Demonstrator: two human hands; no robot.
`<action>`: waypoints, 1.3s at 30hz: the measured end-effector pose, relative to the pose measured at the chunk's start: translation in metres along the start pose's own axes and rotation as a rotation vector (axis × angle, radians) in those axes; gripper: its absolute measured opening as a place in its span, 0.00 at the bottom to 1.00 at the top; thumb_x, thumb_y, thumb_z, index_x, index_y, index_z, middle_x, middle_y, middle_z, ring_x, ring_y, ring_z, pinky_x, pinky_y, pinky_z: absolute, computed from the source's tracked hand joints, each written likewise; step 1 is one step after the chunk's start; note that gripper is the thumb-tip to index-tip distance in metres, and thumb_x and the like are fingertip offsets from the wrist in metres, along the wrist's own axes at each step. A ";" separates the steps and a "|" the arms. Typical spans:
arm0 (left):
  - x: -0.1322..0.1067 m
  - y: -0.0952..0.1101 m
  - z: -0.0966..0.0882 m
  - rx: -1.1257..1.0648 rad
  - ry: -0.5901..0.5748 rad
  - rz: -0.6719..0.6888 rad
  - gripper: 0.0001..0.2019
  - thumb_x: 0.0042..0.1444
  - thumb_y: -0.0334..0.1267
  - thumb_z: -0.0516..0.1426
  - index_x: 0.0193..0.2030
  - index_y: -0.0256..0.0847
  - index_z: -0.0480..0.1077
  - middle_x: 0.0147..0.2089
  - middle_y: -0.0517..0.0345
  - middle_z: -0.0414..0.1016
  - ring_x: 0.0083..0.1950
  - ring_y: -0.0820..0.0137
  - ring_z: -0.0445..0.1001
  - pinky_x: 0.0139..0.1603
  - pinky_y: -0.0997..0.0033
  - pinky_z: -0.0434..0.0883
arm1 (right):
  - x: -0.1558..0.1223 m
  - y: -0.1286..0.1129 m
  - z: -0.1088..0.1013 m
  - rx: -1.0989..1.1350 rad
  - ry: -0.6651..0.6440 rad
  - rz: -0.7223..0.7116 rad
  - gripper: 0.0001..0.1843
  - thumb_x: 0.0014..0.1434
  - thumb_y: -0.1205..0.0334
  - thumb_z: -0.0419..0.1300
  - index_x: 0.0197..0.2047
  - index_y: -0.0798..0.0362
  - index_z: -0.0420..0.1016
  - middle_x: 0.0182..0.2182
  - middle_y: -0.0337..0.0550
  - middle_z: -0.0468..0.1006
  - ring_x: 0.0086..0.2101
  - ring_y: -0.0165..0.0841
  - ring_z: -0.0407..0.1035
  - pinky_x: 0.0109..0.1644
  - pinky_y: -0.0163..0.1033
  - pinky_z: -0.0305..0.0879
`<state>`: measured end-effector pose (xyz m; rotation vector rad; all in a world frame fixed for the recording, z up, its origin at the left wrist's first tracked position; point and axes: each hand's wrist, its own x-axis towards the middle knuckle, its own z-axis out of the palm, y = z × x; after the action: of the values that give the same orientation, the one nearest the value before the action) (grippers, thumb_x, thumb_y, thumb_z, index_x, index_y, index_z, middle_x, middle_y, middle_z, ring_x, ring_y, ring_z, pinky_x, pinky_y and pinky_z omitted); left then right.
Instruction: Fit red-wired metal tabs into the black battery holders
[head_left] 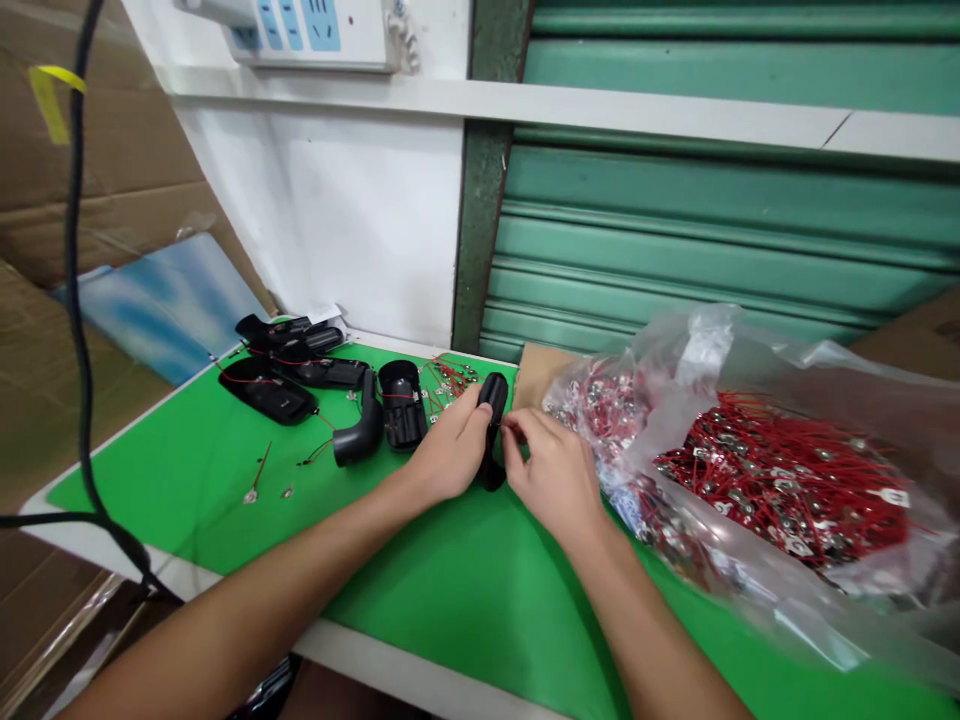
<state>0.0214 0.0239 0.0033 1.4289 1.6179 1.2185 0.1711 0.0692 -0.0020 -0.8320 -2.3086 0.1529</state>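
Piece in hand: a dark plastic part (493, 388) stands tilted above the green tabletop (427, 590), near the middle, between the two hands.
Left hand: the left hand (455, 450) is clamped around the dark part's left side, thumb against its upper face.
Right hand: the right hand (553, 472) has thumb and forefinger together at the part's right edge; whether they pinch a wire, I cannot tell.
Work done: red wires lie along the flat shell (268, 392) at far left and in the open housing (403, 405) just left of the hands, so these look at least partly wired; whether anything is fastened does not show.
Work in hand: the held part seems mid-step, since both hands are on it.
Work left: plenty of wired pieces remain, judging by the full plastic bag (787, 480) on the right; how many shells await them is unclear.
Count, held parts: one.
Count, flat shells at the left front: one.
Count, open housings: one.
Count, curved pieces: one curved tube (358, 435), left of the open housing, a thin wire beside its near end.
Count, stacked parts: at least two in the dark heap (330, 370) at far left; they overlap too much for more.
Count, stray bits: one wired tab (251, 495) and one small metal bit (287, 492), near left.
Count, small wire pile: several tangled leads (452, 378) beyond the left hand, uncountable.
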 end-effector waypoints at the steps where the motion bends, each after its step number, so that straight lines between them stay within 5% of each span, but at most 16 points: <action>1: 0.002 -0.001 -0.001 -0.031 0.007 -0.029 0.14 0.67 0.41 0.42 0.46 0.39 0.65 0.46 0.52 0.71 0.52 0.63 0.69 0.59 0.62 0.64 | 0.000 0.000 -0.001 0.034 0.018 0.012 0.07 0.66 0.69 0.55 0.37 0.52 0.73 0.32 0.42 0.79 0.31 0.35 0.73 0.36 0.38 0.61; 6: 0.010 -0.005 -0.005 -0.149 0.031 -0.124 0.15 0.65 0.42 0.44 0.47 0.38 0.68 0.53 0.49 0.74 0.59 0.61 0.69 0.65 0.62 0.64 | 0.002 0.001 -0.001 0.144 0.082 0.058 0.06 0.65 0.68 0.57 0.37 0.51 0.74 0.31 0.39 0.80 0.31 0.33 0.74 0.37 0.37 0.63; 16: 0.003 -0.001 -0.001 -0.050 -0.004 -0.037 0.13 0.66 0.42 0.42 0.42 0.40 0.65 0.43 0.52 0.72 0.57 0.61 0.68 0.66 0.58 0.63 | 0.001 0.002 -0.002 -0.044 -0.037 0.016 0.07 0.65 0.69 0.56 0.39 0.52 0.75 0.33 0.42 0.80 0.31 0.36 0.74 0.34 0.39 0.58; 21: 0.003 -0.001 0.000 -0.022 0.012 -0.036 0.17 0.66 0.43 0.43 0.47 0.38 0.68 0.48 0.50 0.74 0.54 0.62 0.70 0.62 0.62 0.66 | 0.000 0.001 -0.001 -0.041 -0.007 0.005 0.08 0.67 0.68 0.55 0.39 0.52 0.75 0.33 0.42 0.79 0.32 0.35 0.73 0.34 0.38 0.58; 28: 0.012 -0.011 -0.004 -0.121 0.051 -0.093 0.21 0.64 0.42 0.45 0.55 0.36 0.71 0.61 0.46 0.74 0.66 0.59 0.67 0.71 0.61 0.60 | 0.000 0.000 0.000 0.058 0.045 0.030 0.08 0.68 0.67 0.55 0.39 0.51 0.75 0.32 0.41 0.79 0.31 0.34 0.73 0.36 0.38 0.60; 39: -0.002 0.004 -0.001 -0.005 -0.028 -0.006 0.13 0.68 0.41 0.42 0.44 0.40 0.65 0.44 0.53 0.71 0.51 0.63 0.68 0.56 0.64 0.65 | 0.001 0.001 -0.003 -0.031 -0.031 -0.031 0.07 0.66 0.69 0.56 0.39 0.53 0.75 0.33 0.44 0.80 0.32 0.36 0.73 0.35 0.39 0.59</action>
<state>0.0223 0.0220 0.0068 1.4313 1.5974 1.1932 0.1729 0.0701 0.0004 -0.8137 -2.3576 0.1176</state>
